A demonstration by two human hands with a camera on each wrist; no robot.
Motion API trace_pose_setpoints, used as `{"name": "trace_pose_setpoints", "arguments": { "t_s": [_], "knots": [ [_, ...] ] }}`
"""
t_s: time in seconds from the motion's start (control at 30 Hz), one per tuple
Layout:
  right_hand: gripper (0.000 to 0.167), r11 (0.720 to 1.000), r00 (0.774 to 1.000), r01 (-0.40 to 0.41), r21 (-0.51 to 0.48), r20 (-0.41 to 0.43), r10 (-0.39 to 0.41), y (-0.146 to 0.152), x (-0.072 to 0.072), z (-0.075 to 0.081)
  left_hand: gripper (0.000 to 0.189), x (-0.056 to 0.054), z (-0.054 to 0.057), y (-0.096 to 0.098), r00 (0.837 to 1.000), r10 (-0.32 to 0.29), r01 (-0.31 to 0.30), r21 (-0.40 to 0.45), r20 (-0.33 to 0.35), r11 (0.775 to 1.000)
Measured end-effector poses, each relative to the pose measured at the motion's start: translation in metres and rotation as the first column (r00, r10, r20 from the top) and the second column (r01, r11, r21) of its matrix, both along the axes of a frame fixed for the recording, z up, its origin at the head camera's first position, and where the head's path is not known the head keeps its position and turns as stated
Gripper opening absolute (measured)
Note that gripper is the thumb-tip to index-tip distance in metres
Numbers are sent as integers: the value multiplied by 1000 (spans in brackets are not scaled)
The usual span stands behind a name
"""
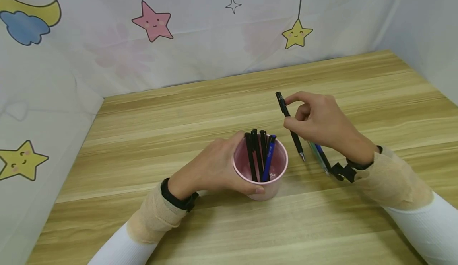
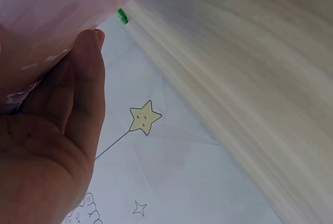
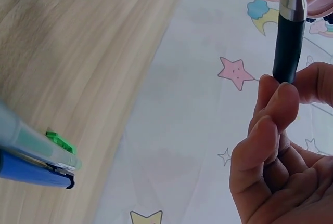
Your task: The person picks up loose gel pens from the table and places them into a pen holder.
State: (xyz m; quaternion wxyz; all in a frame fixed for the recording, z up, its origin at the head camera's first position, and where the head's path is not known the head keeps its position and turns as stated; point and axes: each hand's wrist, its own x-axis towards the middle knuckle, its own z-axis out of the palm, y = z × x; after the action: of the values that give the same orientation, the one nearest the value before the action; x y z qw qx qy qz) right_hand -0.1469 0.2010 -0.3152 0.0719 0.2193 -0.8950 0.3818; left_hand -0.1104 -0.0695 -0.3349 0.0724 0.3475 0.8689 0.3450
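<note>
On the wooden table (image 1: 179,113), a person's left hand (image 1: 218,165) is curling round a pink cup (image 1: 266,191), its fingers wrapping the left and far side and its thumb lying along the near side, just below the rim. The cup is standing near the middle of the table and is holding three black pens (image 1: 250,157) and a blue pen (image 1: 268,157), all of them leaning with their top ends at the far rim.

To the right of the cup, the right hand (image 1: 320,117) is pinching a black pen with a silver tip (image 1: 295,138) between its thumb and fingers. That pen is slanting, its clip end pointing far and left, its tip pointing near and right, just beside the cup.

Below the right hand, a clear pen with a green clip (image 3: 36,141) and another blue pen (image 3: 36,172) are lying side by side on the table. On the far side, a white cloth (image 1: 200,54) is hanging behind the table, showing a pink star (image 1: 154,23) and a smaller yellow star (image 1: 297,35).
</note>
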Motion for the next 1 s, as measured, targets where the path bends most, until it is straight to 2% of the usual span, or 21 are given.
{"name": "trace_pose_setpoints", "arguments": {
  "t_s": [0.67, 0.83, 1.0],
  "knots": [
    [34, 980, 1000, 2, -200, 22, 3, -1, 7, 7, 82, -1, -1, -1, 1000, -17, 17, 25, 10, 1000],
    [35, 961, 1000, -4, -276, 20, 10, 0, 7, 7, 81, 0, -1, -1, 1000, -18, 18, 23, 9, 1000],
    [38, 924, 1000, -26, -380, 1, 28, -1, 8, 8, 80, 0, -1, -1, 1000, -8, 8, 12, 2, 1000]
  ]
}}
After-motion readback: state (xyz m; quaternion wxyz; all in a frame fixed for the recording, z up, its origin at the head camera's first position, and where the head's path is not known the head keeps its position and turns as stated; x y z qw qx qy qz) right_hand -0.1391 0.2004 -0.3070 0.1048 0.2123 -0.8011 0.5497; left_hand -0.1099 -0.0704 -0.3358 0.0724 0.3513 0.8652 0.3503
